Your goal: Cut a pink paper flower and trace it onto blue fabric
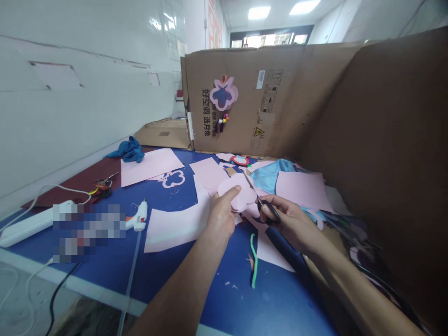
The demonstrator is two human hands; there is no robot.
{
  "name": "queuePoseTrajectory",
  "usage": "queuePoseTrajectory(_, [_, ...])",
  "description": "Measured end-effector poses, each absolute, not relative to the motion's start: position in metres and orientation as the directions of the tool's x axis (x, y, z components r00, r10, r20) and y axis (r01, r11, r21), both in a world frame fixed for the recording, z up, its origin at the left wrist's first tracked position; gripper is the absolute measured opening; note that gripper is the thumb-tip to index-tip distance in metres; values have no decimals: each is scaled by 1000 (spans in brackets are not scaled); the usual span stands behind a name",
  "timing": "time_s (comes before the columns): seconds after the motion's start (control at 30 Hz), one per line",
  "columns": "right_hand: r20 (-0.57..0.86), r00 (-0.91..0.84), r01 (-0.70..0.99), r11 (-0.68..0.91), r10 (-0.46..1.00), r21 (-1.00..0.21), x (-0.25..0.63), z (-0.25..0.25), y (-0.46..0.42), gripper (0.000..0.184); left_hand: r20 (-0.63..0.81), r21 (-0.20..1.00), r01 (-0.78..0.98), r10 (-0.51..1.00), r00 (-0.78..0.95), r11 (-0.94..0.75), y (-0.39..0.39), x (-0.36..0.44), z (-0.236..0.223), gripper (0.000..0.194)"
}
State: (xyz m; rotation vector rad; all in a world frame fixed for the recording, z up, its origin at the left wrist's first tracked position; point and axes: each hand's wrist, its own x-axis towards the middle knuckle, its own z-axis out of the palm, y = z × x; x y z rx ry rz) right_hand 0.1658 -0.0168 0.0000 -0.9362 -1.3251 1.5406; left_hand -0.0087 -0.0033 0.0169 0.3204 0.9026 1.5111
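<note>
The left hand (222,212) has its fingers clamped on pink paper (245,190) above the desk (280,298); the right hand (292,221) has its fingers closed around scissors (258,199). Trimming seems underway; another snip calls for steady paper beside the left fingers.

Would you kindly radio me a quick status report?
Left hand holding pink paper flower. Right hand on black-handled scissors, blades by flower's edge. Pink sheets, green strip lying nearby.
</note>
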Motion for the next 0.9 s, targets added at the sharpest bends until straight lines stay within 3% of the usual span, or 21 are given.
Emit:
queuePoseTrajectory(0.23, [-1,-336,-118,-43,942,-992,166,-1,-16,49,-310,703,-704,934,-178,100,-1,-12,14,29])
queuePoseTrajectory(0.9, [-3,-369,-109,-47,930,-993,166,2,-17,48,-292,716,-693,938,-188,84,7,-16,5,39])
